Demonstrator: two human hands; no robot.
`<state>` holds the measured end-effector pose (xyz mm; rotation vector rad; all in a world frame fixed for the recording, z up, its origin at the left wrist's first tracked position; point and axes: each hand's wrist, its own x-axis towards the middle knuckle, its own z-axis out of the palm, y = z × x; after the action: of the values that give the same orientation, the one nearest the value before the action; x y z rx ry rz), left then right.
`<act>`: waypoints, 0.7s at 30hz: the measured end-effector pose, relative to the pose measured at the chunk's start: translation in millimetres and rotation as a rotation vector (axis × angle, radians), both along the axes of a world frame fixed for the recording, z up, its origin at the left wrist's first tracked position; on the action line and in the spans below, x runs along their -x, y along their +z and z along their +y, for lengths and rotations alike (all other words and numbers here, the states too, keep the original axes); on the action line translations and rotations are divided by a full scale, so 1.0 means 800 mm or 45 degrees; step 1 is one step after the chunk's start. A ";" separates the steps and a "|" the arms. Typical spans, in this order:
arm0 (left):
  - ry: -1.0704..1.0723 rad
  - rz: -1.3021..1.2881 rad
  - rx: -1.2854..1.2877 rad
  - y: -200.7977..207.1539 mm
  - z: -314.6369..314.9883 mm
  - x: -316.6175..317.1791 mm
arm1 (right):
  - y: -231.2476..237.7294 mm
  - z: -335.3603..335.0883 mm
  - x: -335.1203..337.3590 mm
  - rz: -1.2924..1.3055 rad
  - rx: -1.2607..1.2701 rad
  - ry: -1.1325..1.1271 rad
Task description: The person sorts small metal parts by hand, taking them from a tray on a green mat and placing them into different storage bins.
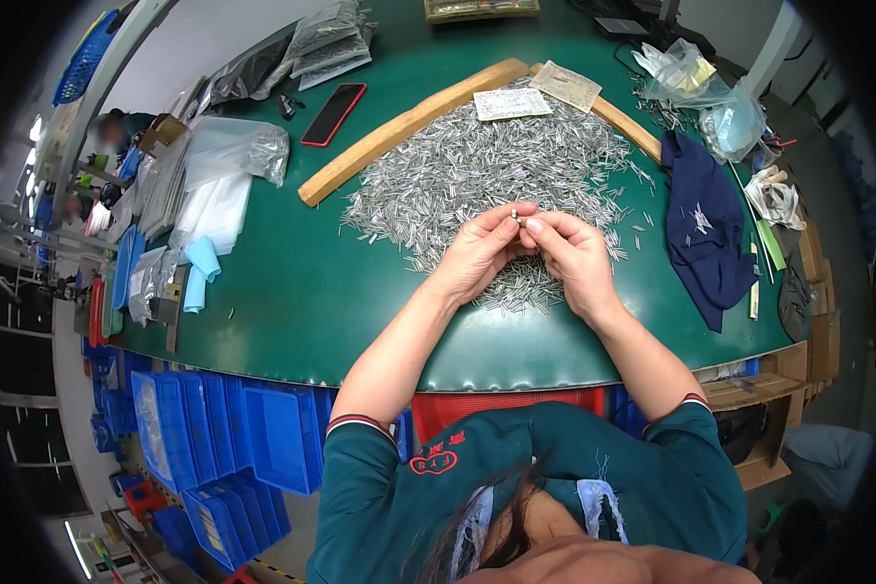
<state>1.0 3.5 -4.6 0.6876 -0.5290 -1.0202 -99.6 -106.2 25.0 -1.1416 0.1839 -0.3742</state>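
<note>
My left hand (479, 255) and my right hand (576, 263) meet over the near part of a large heap of small metal pins (428, 165). Thumb and fingertips of both hands pinch together around small silvery metal pins (515, 213), whose ends show between them. How many pins are in each hand is too small to tell. The heap spreads across the green tabletop (292, 282), with loose pins around its edges. Two wooden bars (409, 131) form an angle behind it, and paper slips (512, 104) lie on the far side.
A red-edged phone (335, 115) lies at the far left, near plastic bags (234, 151). Dark blue cloth (701, 224) with a few pins on it rests at the right. Blue bins (282, 433) stand below the table's left front edge; a cardboard box (764, 409) is at the right.
</note>
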 end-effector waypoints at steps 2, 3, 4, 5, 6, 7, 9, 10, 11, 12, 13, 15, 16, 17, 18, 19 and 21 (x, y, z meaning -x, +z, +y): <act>-0.002 -0.012 0.003 0.001 0.000 0.000 | -0.001 0.000 0.000 -0.004 0.020 -0.018; -0.004 -0.024 0.005 0.002 0.001 -0.001 | -0.002 0.000 -0.001 -0.005 0.020 -0.018; -0.003 -0.024 0.005 0.002 0.001 -0.001 | -0.003 0.000 -0.001 -0.010 0.014 -0.018; -0.001 -0.028 -0.004 0.003 0.001 -0.001 | -0.003 0.000 -0.001 -0.014 0.009 -0.017; 0.002 -0.031 -0.013 0.003 0.002 -0.001 | -0.003 0.000 0.000 -0.015 0.009 -0.016; 0.002 -0.032 -0.013 0.004 0.002 -0.001 | -0.003 0.000 0.000 -0.016 0.011 -0.014; 0.018 -0.046 -0.040 0.006 0.002 0.000 | -0.003 0.000 0.000 -0.018 0.012 -0.011; 0.018 -0.046 -0.039 0.007 0.002 0.000 | -0.003 0.000 0.000 -0.015 0.016 -0.013; 0.038 -0.062 -0.061 0.009 0.002 0.001 | -0.003 -0.001 0.000 -0.011 0.019 -0.014; 0.056 -0.077 -0.083 0.010 0.002 0.001 | -0.003 -0.001 0.000 -0.011 0.019 -0.015; 0.055 -0.077 -0.083 0.013 0.001 0.002 | -0.003 -0.001 0.000 -0.001 0.018 -0.018; 0.209 -0.215 -0.220 0.016 0.000 0.004 | -0.002 0.000 -0.001 0.011 0.018 -0.021; 0.208 -0.214 -0.219 0.015 -0.001 0.005 | -0.001 0.002 -0.001 0.035 0.020 -0.024; 0.356 -0.507 -0.251 0.012 -0.002 0.006 | 0.000 0.002 -0.002 0.059 0.024 -0.028; 0.501 -0.805 -0.285 0.012 -0.004 0.007 | -0.001 0.001 -0.001 0.058 0.021 -0.030; 0.499 -0.807 -0.288 0.014 -0.004 0.008 | -0.004 -0.002 -0.001 0.067 0.019 -0.014; 0.700 -1.479 -0.434 0.019 0.000 0.011 | -0.009 -0.008 -0.001 0.078 0.019 -0.001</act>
<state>-7.6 3.2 10.4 1.6352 -1.0852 -0.0925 -99.0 -112.6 17.8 -1.1685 0.2356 -0.3418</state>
